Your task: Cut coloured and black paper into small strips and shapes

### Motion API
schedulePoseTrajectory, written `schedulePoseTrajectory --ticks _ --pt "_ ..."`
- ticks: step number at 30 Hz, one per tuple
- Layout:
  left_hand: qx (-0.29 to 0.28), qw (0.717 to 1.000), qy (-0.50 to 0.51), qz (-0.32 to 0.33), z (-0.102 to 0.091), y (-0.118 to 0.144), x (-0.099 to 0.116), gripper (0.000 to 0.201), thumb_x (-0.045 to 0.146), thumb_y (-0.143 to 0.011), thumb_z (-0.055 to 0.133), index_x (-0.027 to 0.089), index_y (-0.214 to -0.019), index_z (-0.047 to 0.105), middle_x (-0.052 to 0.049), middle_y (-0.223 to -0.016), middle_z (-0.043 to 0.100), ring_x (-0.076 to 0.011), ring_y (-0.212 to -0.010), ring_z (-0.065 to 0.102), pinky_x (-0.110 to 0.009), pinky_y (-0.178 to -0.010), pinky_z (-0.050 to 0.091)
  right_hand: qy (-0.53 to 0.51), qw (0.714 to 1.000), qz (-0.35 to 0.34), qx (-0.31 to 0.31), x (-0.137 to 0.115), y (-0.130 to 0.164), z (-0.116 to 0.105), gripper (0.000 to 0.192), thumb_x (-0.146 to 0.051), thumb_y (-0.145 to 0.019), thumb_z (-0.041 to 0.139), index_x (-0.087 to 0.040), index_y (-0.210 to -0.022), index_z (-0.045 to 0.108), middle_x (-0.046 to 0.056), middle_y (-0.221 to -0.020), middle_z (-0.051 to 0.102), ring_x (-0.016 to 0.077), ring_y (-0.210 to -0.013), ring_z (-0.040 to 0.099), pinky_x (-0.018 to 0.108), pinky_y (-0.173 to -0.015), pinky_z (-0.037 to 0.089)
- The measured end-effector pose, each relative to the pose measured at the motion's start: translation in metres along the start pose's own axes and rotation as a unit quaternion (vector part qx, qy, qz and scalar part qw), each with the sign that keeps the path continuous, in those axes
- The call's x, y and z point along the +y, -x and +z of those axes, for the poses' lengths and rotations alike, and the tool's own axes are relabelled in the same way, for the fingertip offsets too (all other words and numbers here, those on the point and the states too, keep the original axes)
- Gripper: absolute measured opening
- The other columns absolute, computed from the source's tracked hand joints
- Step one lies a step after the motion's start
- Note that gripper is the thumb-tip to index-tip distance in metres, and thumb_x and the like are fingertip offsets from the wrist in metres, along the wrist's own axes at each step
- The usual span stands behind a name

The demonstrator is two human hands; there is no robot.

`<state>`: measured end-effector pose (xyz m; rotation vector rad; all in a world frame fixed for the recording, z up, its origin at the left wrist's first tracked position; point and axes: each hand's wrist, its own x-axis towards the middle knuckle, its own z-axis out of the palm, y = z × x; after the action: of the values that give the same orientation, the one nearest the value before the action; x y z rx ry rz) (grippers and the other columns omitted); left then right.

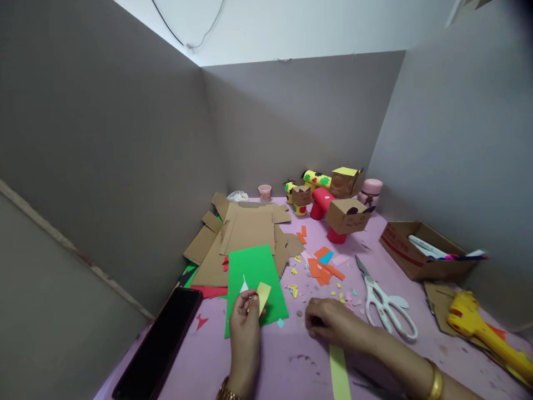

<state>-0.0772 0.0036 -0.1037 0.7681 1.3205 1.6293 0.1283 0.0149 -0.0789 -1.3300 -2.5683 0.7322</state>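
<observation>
Left hand pinching yellow paper piece, lower centre, over green sheet. Right hand fingers down on tabletop, grip contents undeterminable. Scissors idle right. Cutting evidently done; piece not yet fixed anywhere.

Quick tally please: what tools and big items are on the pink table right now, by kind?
Scissors: 1
Glue gun, yellow: 1
Phone, dark: 1
Green paper sheet: 1
Open cardboard box of pens: 1
Flattened cardboard: 1 pile
Small cup: 1
Total: 7
Left hand pinches a yellow paper piece; right hand rests on the table.
</observation>
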Motion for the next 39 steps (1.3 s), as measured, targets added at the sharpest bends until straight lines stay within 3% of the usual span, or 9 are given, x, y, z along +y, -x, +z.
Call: schedulePoseTrajectory --ticks 5,8,10,14,17,26,31,35,39 --pt "0.016 1.0 0.0 0.007 -0.002 0.001 0.003 0.025 0.034 -0.069 0.07 0.016 -0.084 0.061 0.0 -0.077 0.061 -0.0123 -0.064 0.057 -0.02 -0.055 0.047 0.01 0.996 0.038 0.082 -0.01 -0.016 -0.001 0.021 -0.02 -0.093 0.05 -0.017 -0.111 0.059 0.005 -0.102 0.065 0.0207 -0.092 0.062 0.041 -0.079 0.049" --pt "0.041 0.999 0.007 0.026 -0.004 0.0 0.007 0.023 0.032 -0.069 0.069 0.016 -0.083 0.062 0.0 -0.074 0.06 -0.0124 -0.063 0.057 -0.021 -0.054 0.047 0.002 0.999 -0.012 0.037 -0.026 -0.017 0.005 0.022 -0.01 -0.082 0.06 -0.023 -0.096 0.068 0.0 -0.088 0.069 0.0185 -0.083 0.064 0.031 -0.073 0.048" --pt "0.082 0.995 0.017 0.046 -0.007 -0.003 0.009 0.021 0.031 -0.071 0.067 0.017 -0.085 0.062 0.001 -0.076 0.06 -0.0112 -0.061 0.056 -0.02 -0.054 0.046 0.0 1.0 -0.021 0.017 -0.032 -0.015 0.007 0.021 -0.007 -0.076 0.062 -0.024 -0.084 0.072 0.0 -0.08 0.07 0.0184 -0.075 0.065 0.028 -0.067 0.047" --pt "0.215 0.97 0.058 0.095 -0.018 -0.014 0.016 0.018 0.033 -0.077 0.06 0.021 -0.09 0.056 0.004 -0.08 0.057 -0.0075 -0.062 0.055 -0.018 -0.06 0.045 -0.01 0.998 0.038 0.054 -0.029 -0.015 0.001 0.022 -0.013 -0.088 0.053 -0.019 -0.107 0.065 0.005 -0.095 0.069 0.0221 -0.09 0.064 0.04 -0.078 0.048" --pt "0.274 0.951 0.09 0.108 -0.025 -0.022 0.017 0.017 0.03 -0.077 0.058 0.021 -0.091 0.054 0.003 -0.082 0.057 -0.0078 -0.064 0.056 -0.02 -0.062 0.046 -0.042 0.995 0.079 0.053 -0.024 -0.025 0.001 0.018 -0.025 -0.091 0.055 -0.016 -0.105 0.062 0.004 -0.099 0.068 0.02 -0.088 0.065 0.042 -0.079 0.05" --pt "0.243 0.961 0.106 0.074 -0.027 -0.026 0.013 0.016 0.027 -0.068 0.064 0.018 -0.08 0.058 0.002 -0.074 0.059 -0.0109 -0.063 0.055 -0.023 -0.06 0.043 -0.155 0.975 0.154 0.038 -0.037 -0.066 0.027 0.018 -0.027 -0.091 0.056 -0.015 -0.102 0.061 0.003 -0.096 0.067 0.0157 -0.073 0.066 0.033 -0.063 0.055" --pt "0.25 0.959 0.114 0.069 -0.025 -0.02 0.019 0.02 0.03 -0.067 0.064 0.019 -0.082 0.057 0.003 -0.069 0.057 -0.011 -0.059 0.054 -0.023 -0.056 0.04 -0.154 0.971 0.106 0.147 -0.051 -0.056 0.007 0.014 -0.026 -0.091 0.055 -0.015 -0.094 0.063 0.002 -0.089 0.067 0.0163 -0.076 0.065 0.036 -0.071 0.053" --pt "0.24 0.963 0.11 0.051 -0.024 -0.015 0.021 0.023 0.031 -0.066 0.065 0.019 -0.084 0.058 0.004 -0.065 0.057 -0.0107 -0.056 0.051 -0.021 -0.052 0.036 -0.183 0.947 0.136 0.226 -0.041 -0.065 -0.012 0.016 -0.028 -0.091 0.054 -0.016 -0.099 0.062 0.003 -0.096 0.067 0.0175 -0.08 0.065 0.037 -0.073 0.053" --pt "0.237 0.964 0.113 0.037 -0.022 -0.014 0.019 0.025 0.033 -0.064 0.066 0.018 -0.083 0.058 0.004 -0.065 0.057 -0.0109 -0.058 0.052 -0.022 -0.054 0.037 -0.265 0.913 0.188 0.249 -0.023 -0.096 -0.021 0.024 -0.029 -0.091 0.055 -0.017 -0.111 0.058 0.006 -0.108 0.063 0.0199 -0.086 0.064 0.039 -0.073 0.054"
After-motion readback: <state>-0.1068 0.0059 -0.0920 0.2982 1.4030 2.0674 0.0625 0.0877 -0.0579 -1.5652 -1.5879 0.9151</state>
